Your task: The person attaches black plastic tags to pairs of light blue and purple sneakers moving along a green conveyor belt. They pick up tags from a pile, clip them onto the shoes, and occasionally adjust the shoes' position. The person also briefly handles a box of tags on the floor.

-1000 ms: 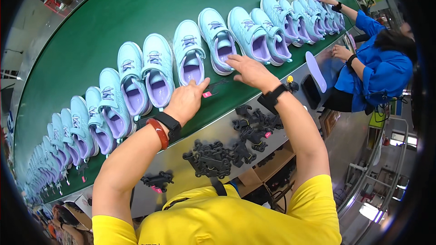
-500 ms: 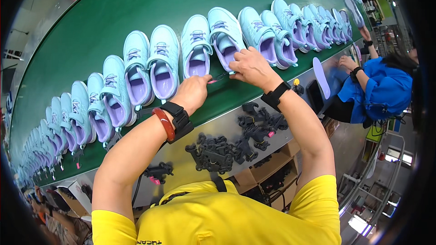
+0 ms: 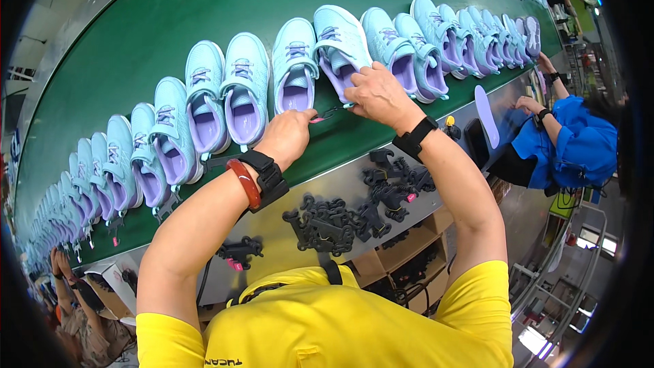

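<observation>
A pair of light blue shoes with lilac linings stands in front of me: the left shoe (image 3: 294, 39) and the right shoe (image 3: 340, 31), toes pointing away. Behind their heels is a small black plastic shoe hanger (image 3: 328, 114) with a pink tag. My left hand (image 3: 286, 136) is closed on the hanger's left end, by the left shoe's heel. With fingers pinched, my right hand (image 3: 381, 97) grips the heel of the right shoe, beside the hanger's other end. Whether that end is hooked into the heel loop is hidden by my fingers.
More matching shoes (image 3: 246, 61) line the green table (image 3: 170, 13) on both sides, some at left with hangers. Piles of black hangers (image 3: 320, 225) lie on the metal ledge nearer me. A person in blue (image 3: 569, 140) works at right beside a lilac insole (image 3: 486, 117).
My hands keep their grip, and the right shoe sits slightly higher. At far right the person's hand has left a greyish shoe standing in the row. Another person's hands appear at lower left.
</observation>
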